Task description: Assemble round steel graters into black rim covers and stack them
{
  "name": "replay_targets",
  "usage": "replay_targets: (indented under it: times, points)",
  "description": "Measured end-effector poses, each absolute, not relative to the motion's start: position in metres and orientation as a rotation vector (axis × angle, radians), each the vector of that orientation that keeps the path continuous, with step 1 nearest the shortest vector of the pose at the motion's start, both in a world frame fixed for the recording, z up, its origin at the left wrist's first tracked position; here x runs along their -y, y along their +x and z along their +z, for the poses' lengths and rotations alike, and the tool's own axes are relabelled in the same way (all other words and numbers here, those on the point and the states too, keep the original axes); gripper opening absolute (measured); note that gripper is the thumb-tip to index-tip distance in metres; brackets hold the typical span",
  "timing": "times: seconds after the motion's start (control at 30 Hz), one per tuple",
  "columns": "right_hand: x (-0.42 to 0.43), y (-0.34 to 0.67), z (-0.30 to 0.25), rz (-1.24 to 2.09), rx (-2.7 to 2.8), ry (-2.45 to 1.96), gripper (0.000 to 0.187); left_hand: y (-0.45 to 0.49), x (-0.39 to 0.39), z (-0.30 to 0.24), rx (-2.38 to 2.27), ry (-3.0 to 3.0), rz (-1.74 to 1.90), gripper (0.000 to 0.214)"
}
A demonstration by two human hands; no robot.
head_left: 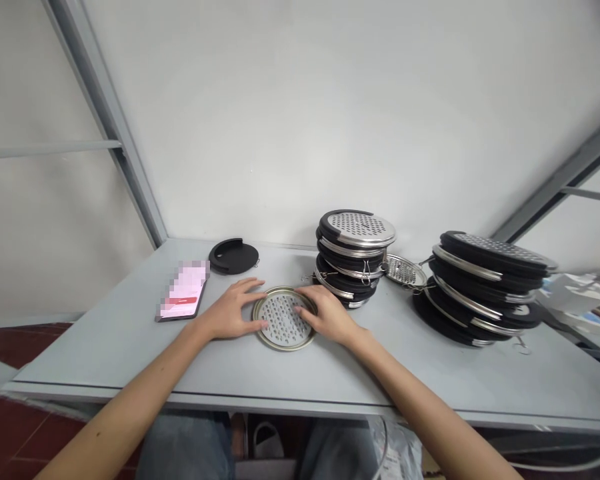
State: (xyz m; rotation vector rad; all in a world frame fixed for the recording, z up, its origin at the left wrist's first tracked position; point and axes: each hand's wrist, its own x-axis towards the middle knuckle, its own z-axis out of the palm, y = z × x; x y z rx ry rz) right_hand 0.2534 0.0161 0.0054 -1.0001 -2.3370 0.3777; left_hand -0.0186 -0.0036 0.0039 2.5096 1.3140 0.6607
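Observation:
A round metal grater plate (286,321) with raised teeth and a gold-toned rim lies flat on the table before me. At its left edge is my left hand (229,312), open, with its fingers spread towards the far rim and its thumb tip on the near-left edge. My right hand (333,316) rests over the right side, open, its thumb stretched across the plate's face and its fingers reaching the far rim. The right palm hides part of that rim. Behind the left hand lies a black round holder (236,259) with a raised edge and a small metal clip.
A phone (184,290) with a lit screen lies at the left. Behind my right hand stands a stack of graters in black holders (355,257). Another stack (480,290) stands further right, with a loose grater plate (405,271) between them. The grey table (220,370) meets a white wall.

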Motion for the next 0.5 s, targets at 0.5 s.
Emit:
replay_targets:
  times: [0.5]
  points:
    - [-0.02,0.236,0.008,0.52,2.342,-1.143,0.047,-0.024,0.0,0.007,-1.195,2.443,0.479,0.088]
